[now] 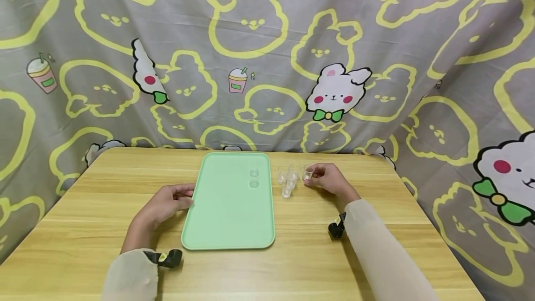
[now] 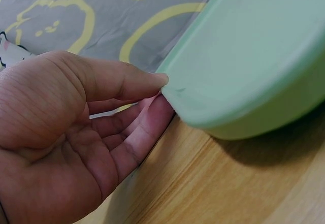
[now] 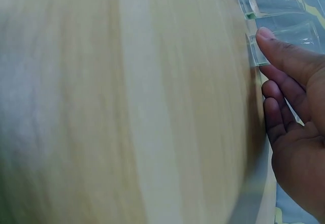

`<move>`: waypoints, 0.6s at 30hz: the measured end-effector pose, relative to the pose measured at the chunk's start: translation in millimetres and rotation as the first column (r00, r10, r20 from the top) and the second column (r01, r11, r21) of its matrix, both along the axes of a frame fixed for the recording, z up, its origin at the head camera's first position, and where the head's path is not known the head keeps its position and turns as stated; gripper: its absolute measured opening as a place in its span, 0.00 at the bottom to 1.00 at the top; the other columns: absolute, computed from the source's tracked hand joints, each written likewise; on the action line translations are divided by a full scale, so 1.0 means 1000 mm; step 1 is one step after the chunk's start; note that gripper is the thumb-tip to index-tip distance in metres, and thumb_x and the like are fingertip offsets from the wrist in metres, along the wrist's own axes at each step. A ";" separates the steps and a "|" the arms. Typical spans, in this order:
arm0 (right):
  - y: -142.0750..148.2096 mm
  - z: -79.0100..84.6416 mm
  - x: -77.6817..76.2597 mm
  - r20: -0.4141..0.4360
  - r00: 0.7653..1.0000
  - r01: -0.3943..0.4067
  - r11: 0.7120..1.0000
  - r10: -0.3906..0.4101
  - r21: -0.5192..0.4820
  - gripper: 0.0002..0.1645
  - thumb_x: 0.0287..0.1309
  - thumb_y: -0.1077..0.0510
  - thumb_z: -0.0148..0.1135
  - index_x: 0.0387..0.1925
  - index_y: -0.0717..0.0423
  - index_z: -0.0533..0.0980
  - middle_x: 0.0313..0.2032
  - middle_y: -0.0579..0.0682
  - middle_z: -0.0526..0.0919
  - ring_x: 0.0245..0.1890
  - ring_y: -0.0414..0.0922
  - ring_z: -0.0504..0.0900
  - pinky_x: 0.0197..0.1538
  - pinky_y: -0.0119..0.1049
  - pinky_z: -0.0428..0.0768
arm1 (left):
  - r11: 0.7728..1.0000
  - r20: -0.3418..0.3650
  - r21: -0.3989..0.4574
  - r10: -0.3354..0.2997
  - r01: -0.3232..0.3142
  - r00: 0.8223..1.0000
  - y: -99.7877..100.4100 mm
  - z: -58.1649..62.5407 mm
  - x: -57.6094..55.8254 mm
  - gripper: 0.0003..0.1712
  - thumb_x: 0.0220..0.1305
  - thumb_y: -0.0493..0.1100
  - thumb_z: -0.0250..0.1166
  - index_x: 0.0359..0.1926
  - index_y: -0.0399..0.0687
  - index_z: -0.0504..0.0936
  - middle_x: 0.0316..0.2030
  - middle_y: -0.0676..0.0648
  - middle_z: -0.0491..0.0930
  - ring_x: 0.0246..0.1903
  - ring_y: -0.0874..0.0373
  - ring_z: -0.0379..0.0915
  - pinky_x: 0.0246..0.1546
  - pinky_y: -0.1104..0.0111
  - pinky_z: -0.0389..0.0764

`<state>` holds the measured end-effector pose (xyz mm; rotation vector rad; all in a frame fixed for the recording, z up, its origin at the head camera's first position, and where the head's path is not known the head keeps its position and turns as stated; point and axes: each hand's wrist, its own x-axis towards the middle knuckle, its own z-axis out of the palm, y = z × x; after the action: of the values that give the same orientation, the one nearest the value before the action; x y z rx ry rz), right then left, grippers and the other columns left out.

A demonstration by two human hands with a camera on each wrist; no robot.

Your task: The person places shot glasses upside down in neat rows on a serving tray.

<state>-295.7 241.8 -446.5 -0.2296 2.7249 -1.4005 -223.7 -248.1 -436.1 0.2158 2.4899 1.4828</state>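
Sleeve cloth (image 1: 130, 277), pale beige, covers the left forearm, left of the green tray (image 1: 230, 212) and nearer the person, with a small black wrist camera (image 1: 170, 259) at its cuff. Just beyond it the left hand (image 1: 165, 203) is at the tray's left side, thumb and fingertips brought close together with the rim pinched between them; its other fingers curl loosely below. The tray lies lengthwise on the wood-grained table (image 1: 104, 217). Clear glassware (image 1: 253, 184) stands on the tray's right half, toward the far end (so see-through that I cannot count the pieces). Just beside the tray's right edge, level with its far half, a cluster of small clear glasses (image 1: 287, 188) stands close together on the table. At the cluster's right, farther from the tray, the right hand (image 1: 330, 179) has one more glass (image 1: 308, 174) between thumb and fingers, parted only by its width; whether its base touches the table I cannot tell. A matching right sleeve (image 1: 382, 245), with a second black camera (image 1: 336, 226), runs back toward the person, right of the tray. Grey curtain (image 1: 443, 147), printed with yellow outlines and white rabbits, hangs behind the tray and to its right.
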 end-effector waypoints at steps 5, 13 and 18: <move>0.004 -0.001 0.000 0.013 1.000 -0.004 1.000 0.004 -0.026 0.23 0.56 0.58 0.78 0.51 0.64 0.84 0.38 0.53 0.85 0.37 0.43 0.79 0.39 0.32 0.78 | 1.000 0.004 0.000 -0.001 0.001 1.000 0.000 0.001 0.001 0.30 0.69 0.34 0.65 0.69 0.28 0.70 0.57 0.34 0.77 0.51 0.49 0.76 0.43 0.70 0.79; 0.009 0.002 -0.001 0.037 0.999 -0.006 0.996 0.009 -0.088 0.18 0.57 0.58 0.77 0.46 0.63 0.84 0.43 0.54 0.87 0.42 0.42 0.84 0.45 0.31 0.80 | 1.000 0.008 0.006 0.005 -0.005 1.000 0.000 0.001 0.001 0.30 0.69 0.34 0.65 0.69 0.29 0.71 0.57 0.35 0.77 0.51 0.48 0.76 0.44 0.70 0.79; 0.014 0.010 0.002 0.055 0.998 -0.011 0.995 0.016 -0.096 0.21 0.60 0.61 0.74 0.52 0.65 0.81 0.46 0.56 0.87 0.44 0.43 0.85 0.48 0.30 0.81 | 1.000 -0.005 0.002 -0.005 0.005 1.000 0.000 0.001 0.000 0.30 0.69 0.34 0.65 0.69 0.28 0.71 0.56 0.34 0.77 0.50 0.49 0.76 0.42 0.70 0.79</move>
<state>-294.0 255.9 -436.6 -0.2104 2.6103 -1.5122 -223.5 -248.5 -434.9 0.2261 2.4897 1.4843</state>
